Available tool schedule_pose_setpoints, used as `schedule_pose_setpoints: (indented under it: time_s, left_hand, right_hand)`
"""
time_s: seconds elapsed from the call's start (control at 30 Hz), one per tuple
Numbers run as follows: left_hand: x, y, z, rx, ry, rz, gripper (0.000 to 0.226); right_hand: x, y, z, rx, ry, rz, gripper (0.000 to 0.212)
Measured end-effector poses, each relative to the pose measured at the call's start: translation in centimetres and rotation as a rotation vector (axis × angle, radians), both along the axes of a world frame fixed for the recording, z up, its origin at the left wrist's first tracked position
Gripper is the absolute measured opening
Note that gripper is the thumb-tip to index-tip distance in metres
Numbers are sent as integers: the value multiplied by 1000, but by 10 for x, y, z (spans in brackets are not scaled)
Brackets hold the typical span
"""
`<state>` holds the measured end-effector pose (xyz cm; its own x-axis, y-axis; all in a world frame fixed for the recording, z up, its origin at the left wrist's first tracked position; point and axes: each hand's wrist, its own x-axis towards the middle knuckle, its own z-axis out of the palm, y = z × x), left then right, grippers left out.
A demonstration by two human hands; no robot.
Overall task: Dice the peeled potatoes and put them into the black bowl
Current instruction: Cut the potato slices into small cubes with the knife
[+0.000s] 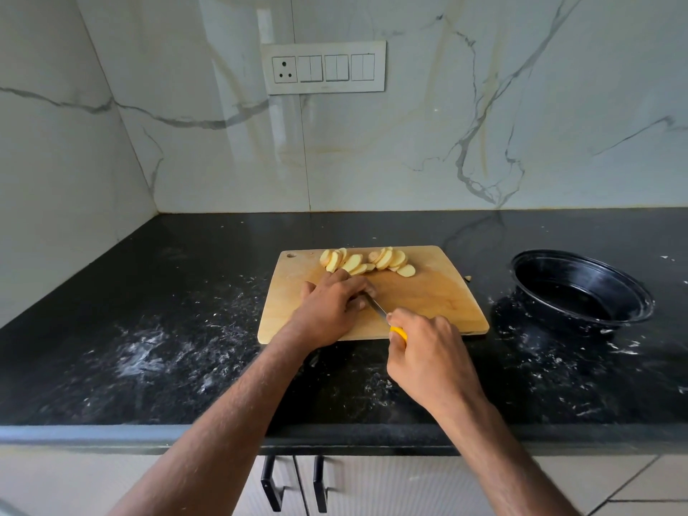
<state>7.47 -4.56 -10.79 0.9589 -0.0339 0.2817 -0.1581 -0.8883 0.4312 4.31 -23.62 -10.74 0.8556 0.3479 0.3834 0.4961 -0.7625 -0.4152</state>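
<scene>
A wooden cutting board (439, 292) lies on the black counter. Several pale yellow potato slices (366, 261) lie fanned along its far edge. My left hand (331, 307) sits on the board just in front of the slices, fingers curled down over something I cannot see. My right hand (428, 359) grips the yellow handle of a knife (376, 307), whose blade points up-left and runs under the left hand's fingers. The black bowl (580, 288) stands to the right of the board and looks empty.
The black granite counter (167, 329) carries white streaks and specks. Marble walls close off the back and the left corner. A switch panel (323, 67) is on the back wall. Cabinet handles (270, 482) show below the counter edge.
</scene>
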Motion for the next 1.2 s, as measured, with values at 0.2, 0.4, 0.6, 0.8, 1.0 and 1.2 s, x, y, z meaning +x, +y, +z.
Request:
schedule_pose_setpoints:
  time_s: [0.2,0.4,0.6,0.8,1.0,1.2]
  left_hand:
    - [2,1,1,37,21,-8,21]
    - [4,1,0,35,21,-11,21]
    - [3,-1,0,39,31,11,22]
    - [3,-2,1,2,31,30,18]
    - [1,1,1,-38,-3,31,18]
    - [-1,2,-3,-166,-83,57,24]
  right_hand:
    - [1,-3,-1,12,-4,16,24]
    - [1,-12,-2,20,-11,14,19]
    - [-2,-18,-5,45,-41,-7,16]
    - [-4,-22,-3,166,-115,-72,14]
    - [3,-6,4,161,-108,-123,11]
    - [3,5,2,135,-108,-113,13]
